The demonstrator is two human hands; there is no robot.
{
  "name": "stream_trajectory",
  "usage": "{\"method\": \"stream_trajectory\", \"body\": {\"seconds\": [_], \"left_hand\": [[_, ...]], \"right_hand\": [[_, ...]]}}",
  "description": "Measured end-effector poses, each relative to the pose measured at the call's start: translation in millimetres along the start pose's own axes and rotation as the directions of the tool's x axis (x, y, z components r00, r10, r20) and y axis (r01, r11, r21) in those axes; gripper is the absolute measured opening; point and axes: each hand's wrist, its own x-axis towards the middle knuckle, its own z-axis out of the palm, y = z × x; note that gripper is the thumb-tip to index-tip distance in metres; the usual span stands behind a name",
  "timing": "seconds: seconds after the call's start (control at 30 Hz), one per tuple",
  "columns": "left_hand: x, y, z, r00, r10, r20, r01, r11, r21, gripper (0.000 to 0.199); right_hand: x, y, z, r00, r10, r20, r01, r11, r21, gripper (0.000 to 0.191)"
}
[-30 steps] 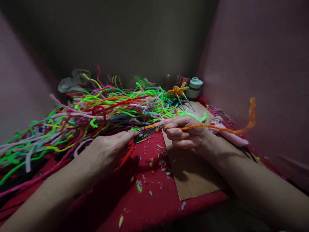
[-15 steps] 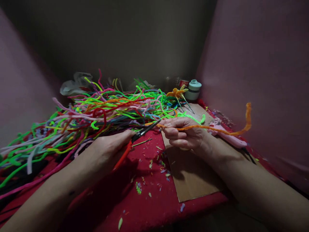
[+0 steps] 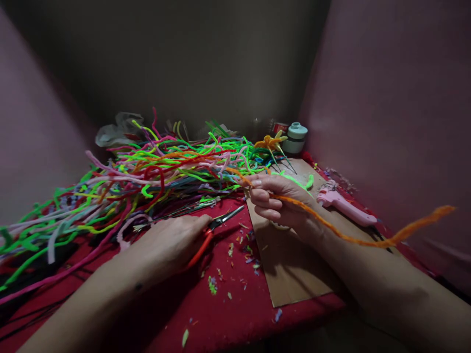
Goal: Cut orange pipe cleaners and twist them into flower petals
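My left hand (image 3: 184, 238) is closed around the red handles of a pair of scissors (image 3: 217, 225). Their dark blades point up and right over the red cloth, apart from the stem held in the other hand. My right hand (image 3: 274, 198) pinches an orange pipe cleaner (image 3: 331, 223) between thumb and fingers. One end of it pokes out left toward the pile, while the long end runs back over my right forearm and bends up at the right. Several thin wire stems (image 3: 180, 211) lie just beyond my left hand.
A large heap of coloured pipe cleaners (image 3: 176, 166) spreads across the back and left. Cardboard (image 3: 298, 274) lies under my right hand. Right of it rests a pink glue gun (image 3: 344, 206). Behind stand an orange pipe-cleaner flower (image 3: 270, 142) and a mint-green bottle (image 3: 295, 137). Fuzz scraps dot the red cloth (image 3: 206, 314).
The scissors have moved down, away from the orange pipe cleaner. That pipe cleaner's long end has swung lower and farther right. My right hand stays in nearly the same place.
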Motion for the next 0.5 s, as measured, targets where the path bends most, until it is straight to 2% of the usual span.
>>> {"method": "stream_trajectory", "body": {"seconds": [0.1, 0.2, 0.33, 0.43, 0.5], "left_hand": [[2.3, 7.6, 0.4, 0.998, 0.010, 0.064, -0.015, 0.997, 0.076, 0.026], [2.9, 12.8, -1.4, 0.998, -0.003, 0.070, -0.004, 0.995, 0.096, 0.025], [1.7, 14.0, -2.1, 0.997, -0.030, 0.064, 0.026, 0.997, 0.072, 0.023], [2.9, 11.9, -4.6, 0.991, -0.133, 0.003, 0.133, 0.991, 0.000, 0.021], [5.0, 12.3, -9.0, 0.968, -0.240, -0.079, 0.221, 0.955, -0.196, 0.022]], "right_hand": [[0.4, 4.1, 2.4, 0.999, 0.005, 0.036, -0.005, 1.000, 0.008, 0.018], [1.3, 8.7, 3.1, 0.994, 0.027, 0.108, -0.032, 0.999, 0.045, 0.022], [1.0, 12.5, 4.3, 0.989, 0.044, 0.140, -0.058, 0.994, 0.091, 0.025], [-1.1, 12.4, 6.9, 0.986, 0.062, 0.152, -0.079, 0.991, 0.108, 0.027], [-2.6, 12.6, 8.6, 0.987, 0.066, 0.149, -0.083, 0.990, 0.113, 0.026]]}}
